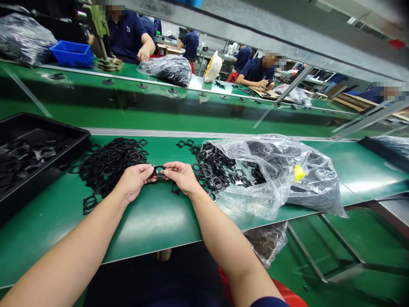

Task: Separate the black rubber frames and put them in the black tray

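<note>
Between my two hands, just above the green tabletop, is a small black plastic ring-shaped part (159,167). My left hand (136,181) pinches its left side between thumb and fingers. The right side is pinched by my right hand (181,175). My fingers cover much of the part. Behind my left hand lies a heap of similar black parts (110,164). To the right of my right hand, more black parts (212,166) spill from the mouth of a clear plastic bag (306,179) with a yellow label on it.
A black tray (72,138) with parts stands at the left. Beyond the table's back edge runs a green conveyor belt (153,113) carrying spaced black pieces. Across it are co-workers, a blue bin (73,54) and another filled bag (169,70). A metal beam (255,38) crosses overhead.
</note>
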The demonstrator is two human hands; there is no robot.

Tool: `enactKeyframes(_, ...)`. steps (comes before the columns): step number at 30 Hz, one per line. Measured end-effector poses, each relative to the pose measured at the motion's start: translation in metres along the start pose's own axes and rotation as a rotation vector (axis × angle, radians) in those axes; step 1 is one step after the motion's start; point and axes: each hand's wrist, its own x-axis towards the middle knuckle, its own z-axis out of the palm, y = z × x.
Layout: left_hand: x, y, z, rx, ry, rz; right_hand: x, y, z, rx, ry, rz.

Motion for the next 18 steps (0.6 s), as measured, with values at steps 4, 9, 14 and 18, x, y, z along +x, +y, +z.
enactKeyframes(4, 0.0012, -0.0008, -0.0017, -0.021, -0.029, -0.022, 0.0004, -0.0005, -0.0013, -0.014, -0.004, 0.007)
enactKeyframes(9, 0.0030, -0.0019, -0.0041, -0.022, -0.055, -0.040, 0.0006, -0.0001, -0.0020, -0.026, 0.004, 0.018)
enactKeyframes(14, 0.0017, -0.0014, -0.0031, -0.055, -0.074, -0.059, 0.0010, 0.0015, -0.0007, -0.038, 0.006, 0.016)
enactKeyframes(18, -0.0005, -0.0007, -0.0017, -0.084, -0.081, -0.080, 0.0014, 0.0023, -0.0006, -0.040, 0.010, 0.025)
